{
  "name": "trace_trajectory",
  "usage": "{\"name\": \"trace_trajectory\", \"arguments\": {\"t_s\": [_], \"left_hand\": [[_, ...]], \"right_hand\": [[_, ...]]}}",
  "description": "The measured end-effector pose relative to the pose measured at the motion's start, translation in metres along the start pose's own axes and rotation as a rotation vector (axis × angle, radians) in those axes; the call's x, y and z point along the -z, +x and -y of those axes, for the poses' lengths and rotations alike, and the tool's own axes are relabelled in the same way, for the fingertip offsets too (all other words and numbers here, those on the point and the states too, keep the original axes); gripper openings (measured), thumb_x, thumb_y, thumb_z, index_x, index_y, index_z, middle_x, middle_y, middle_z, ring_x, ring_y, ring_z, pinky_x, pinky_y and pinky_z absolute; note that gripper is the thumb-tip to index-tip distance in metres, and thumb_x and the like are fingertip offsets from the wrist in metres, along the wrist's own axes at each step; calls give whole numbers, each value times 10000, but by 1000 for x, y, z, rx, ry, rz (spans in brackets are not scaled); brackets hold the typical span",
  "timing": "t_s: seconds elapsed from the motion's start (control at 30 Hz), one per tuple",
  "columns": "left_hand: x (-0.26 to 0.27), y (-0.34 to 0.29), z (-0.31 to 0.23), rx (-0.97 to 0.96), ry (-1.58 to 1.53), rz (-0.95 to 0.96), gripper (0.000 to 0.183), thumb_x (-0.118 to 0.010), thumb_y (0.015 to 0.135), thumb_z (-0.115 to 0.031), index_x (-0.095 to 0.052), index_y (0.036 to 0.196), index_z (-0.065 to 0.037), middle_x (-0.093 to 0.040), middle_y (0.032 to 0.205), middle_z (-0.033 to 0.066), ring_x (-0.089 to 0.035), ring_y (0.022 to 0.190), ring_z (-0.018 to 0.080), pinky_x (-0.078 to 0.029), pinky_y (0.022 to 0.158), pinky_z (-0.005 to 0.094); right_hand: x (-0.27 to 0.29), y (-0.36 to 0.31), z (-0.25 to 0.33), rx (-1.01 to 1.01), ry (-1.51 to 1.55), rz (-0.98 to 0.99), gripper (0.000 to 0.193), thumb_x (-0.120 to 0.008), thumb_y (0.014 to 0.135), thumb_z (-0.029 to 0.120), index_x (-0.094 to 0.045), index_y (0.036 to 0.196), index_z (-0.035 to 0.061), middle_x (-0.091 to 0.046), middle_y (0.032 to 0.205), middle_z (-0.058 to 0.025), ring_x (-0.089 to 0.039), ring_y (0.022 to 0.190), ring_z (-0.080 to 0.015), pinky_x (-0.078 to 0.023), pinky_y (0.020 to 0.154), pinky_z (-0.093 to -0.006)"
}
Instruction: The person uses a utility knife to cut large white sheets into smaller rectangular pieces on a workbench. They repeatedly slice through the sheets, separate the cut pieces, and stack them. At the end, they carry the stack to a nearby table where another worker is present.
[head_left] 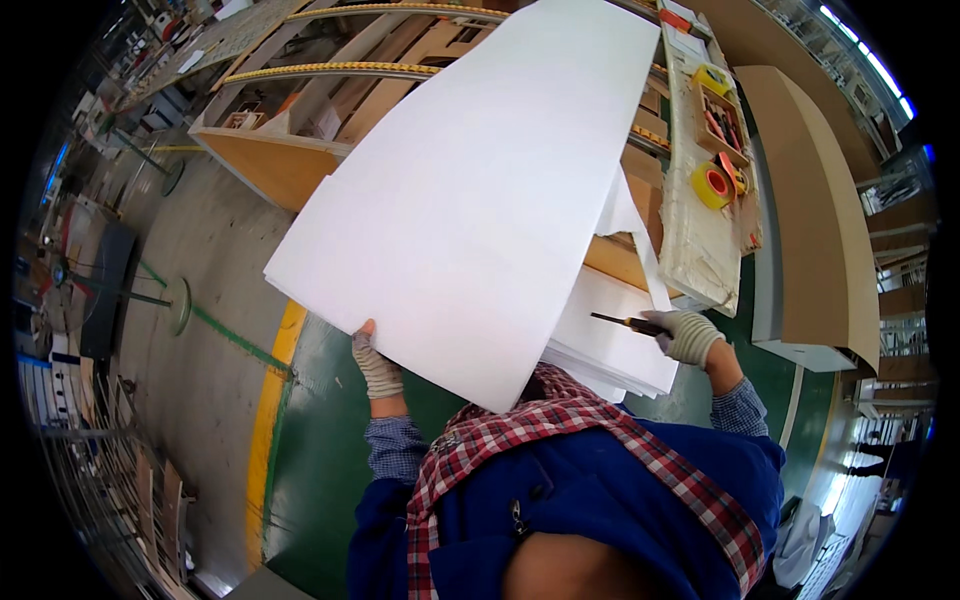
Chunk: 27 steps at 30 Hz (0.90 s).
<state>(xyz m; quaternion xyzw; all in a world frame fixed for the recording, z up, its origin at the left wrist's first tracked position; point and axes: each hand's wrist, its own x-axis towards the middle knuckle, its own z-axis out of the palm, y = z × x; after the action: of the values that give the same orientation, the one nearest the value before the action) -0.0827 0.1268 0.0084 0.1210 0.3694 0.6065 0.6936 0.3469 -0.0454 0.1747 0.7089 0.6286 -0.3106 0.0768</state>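
Observation:
A large white sheet (450, 200), flat and foam-like, stretches away in front of me over a wooden rack. My left hand (376, 366), in a striped knit glove with bare fingertips, grips its near left edge, thumb on top and the other fingers hidden beneath. To the right of the sheet, my gloved right hand (688, 337) is closed around a slim knife (625, 321), its dark blade pointing left. Below the knife lies a stack of white sheets (625, 350), partly covered by the big one. A narrow torn white strip (642, 255) hangs just beyond the right hand.
Along the right runs a pale worn ledge (695, 230) with a yellow tape roll (713, 185) and a wooden tool tray (722, 125). Farther right stands a big brown carton (820, 220). The rack has yellow roller rails (340, 68). A round-based stand (178, 305) is at left.

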Motion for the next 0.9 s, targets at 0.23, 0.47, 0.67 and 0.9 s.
{"name": "trace_trajectory", "arguments": {"t_s": [0.23,0.47,0.67,0.9], "left_hand": [[-25,-20,-6,41,39,107,509,-457,764,-258,-394,1154,64,-476,1121,188,-475,1007,310,-413,851,411],[9,-14,-37,82,153,82,541,-494,734,-317,-413,1135,37,-477,1110,162,-488,954,285,-423,811,386],[79,-32,-109,4,491,-157,575,-557,684,-384,-468,1096,7,-519,1036,157,-511,889,263,-433,762,356],[106,-37,-77,116,197,16,765,-539,661,-470,-336,1238,-12,-438,1170,157,-439,1046,298,-389,863,416]], "right_hand": [[-42,76,9,-73,1560,-405,246,-653,731,170,-515,910,74,-544,755,-4,-536,671,-110,-454,550,-282],[-55,175,20,-9,1741,-491,248,-701,653,99,-497,790,130,-492,676,22,-506,618,-122,-433,521,-277],[-9,142,20,161,1817,-541,251,-616,670,8,-536,891,95,-533,749,-19,-552,702,-157,-492,619,-302],[41,123,23,335,1976,-490,315,-614,701,21,-532,999,80,-562,839,-61,-585,744,-162,-515,637,-272]]}}
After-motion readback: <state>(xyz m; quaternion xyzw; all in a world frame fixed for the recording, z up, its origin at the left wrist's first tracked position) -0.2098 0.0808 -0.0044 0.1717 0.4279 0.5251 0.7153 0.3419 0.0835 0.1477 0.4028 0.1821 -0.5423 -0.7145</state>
